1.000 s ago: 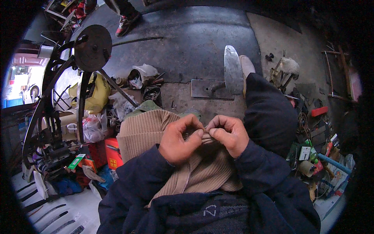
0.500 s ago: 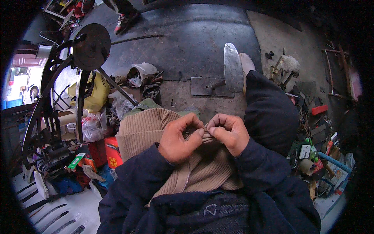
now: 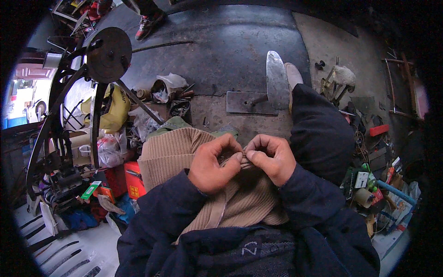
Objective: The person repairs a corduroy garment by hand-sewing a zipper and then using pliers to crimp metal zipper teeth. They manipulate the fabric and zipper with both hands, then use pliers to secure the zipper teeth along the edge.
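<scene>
A tan ribbed knit garment (image 3: pixel 168 152) with a zipper lies across my lap, bunched up toward the middle. My left hand (image 3: pixel 214 164) pinches a gathered fold of it between thumb and forefinger. Close beside, my right hand (image 3: pixel 273 159) grips the same fold, thumb pressed against the curled forefinger. The fingertips of both hands nearly meet at the bunched edge. Whether anything small sits between them is hidden by the fingers.
A sole-shaped metal form (image 3: pixel 278 81) stands on a flat plate ahead, beside my shoe. At left rises a black machine with a round wheel (image 3: pixel 109 54), near a yellow bag (image 3: pixel 113 111) and red box (image 3: pixel 134 180). Tools and a red block (image 3: pixel 378 130) clutter the right. Another person's shoe (image 3: pixel 146 27) shows far off.
</scene>
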`<state>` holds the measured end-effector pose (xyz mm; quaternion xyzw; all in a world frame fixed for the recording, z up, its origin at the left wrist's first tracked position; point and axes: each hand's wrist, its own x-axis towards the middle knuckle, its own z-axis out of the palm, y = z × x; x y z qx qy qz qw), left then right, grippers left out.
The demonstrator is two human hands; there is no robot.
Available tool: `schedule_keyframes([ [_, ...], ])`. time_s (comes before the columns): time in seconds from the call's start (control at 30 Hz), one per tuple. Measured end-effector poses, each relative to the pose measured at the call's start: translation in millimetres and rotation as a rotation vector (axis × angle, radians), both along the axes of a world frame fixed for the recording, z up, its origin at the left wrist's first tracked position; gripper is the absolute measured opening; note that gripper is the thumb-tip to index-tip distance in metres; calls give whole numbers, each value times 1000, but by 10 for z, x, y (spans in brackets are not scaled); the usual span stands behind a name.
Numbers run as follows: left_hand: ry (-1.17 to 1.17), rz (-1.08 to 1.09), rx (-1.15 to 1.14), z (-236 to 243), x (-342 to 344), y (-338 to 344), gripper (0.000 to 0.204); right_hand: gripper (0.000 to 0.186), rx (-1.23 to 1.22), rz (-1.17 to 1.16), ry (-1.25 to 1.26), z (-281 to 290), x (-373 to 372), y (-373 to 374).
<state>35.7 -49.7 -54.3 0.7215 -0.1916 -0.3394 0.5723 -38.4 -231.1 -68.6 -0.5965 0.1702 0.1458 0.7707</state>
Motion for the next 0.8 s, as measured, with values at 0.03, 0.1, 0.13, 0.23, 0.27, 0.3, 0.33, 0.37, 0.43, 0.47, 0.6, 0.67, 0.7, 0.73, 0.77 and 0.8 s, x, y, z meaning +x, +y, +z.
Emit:
schedule_keyframes([
  [0.03, -25, -11, 9, 2, 0, 2, 10, 14, -8, -2, -7, -2, -2, 4],
  [0.1, -30, -11, 13, 3, -6, 2, 10, 11, -52, 30, 8, -8, -10, -3],
  [0.13, -37, -13, 18, 2, -10, 2, 10, 9, -79, 49, 15, -13, -14, -7],
  [0.23, 1, 8, 2, -15, -25, -16, 10, 8, -148, 73, 35, -42, -22, -4],
  [0.27, -14, 9, -5, -15, -26, -14, 11, 9, -136, 44, 9, -56, -23, 8],
  [0.3, -19, 4, -2, -14, -25, -11, 11, 11, -133, 14, -11, -69, -25, 26],
  [0.33, -16, -4, 4, -13, -23, -7, 11, 13, -130, -15, -31, -80, -27, 36],
  [0.37, -24, -6, 6, -11, -19, -3, 11, 13, -130, -11, -28, -86, -31, 36],
  [0.43, -25, -20, 12, -10, -10, 1, 12, 13, -130, -4, -23, -91, -36, 31],
  [0.47, -10, -13, 11, -10, -9, 1, 12, 13, -113, -9, -26, -88, -35, 30],
  [0.6, 2, -5, 3, -15, 2, -2, 11, 12, -89, -8, -28, -53, -20, 16],
  [0.67, 23, 2, -3, -18, 0, -1, 11, 12, -84, -1, -17, -29, -14, 9],
  [0.7, 50, 11, -9, -16, -3, 1, 10, 13, -73, 0, -11, -18, -12, 5],
  [0.73, 81, 16, -15, -16, -5, 3, 10, 13, -69, 1, -6, -9, -11, 1],
  [0.77, 72, 17, -16, -18, -1, 5, 10, 12, -55, 8, -1, -3, -10, -3],
  [0.8, 66, 14, -17, -20, 7, 7, 9, 11, -46, 16, 3, 0, -11, -6],
])
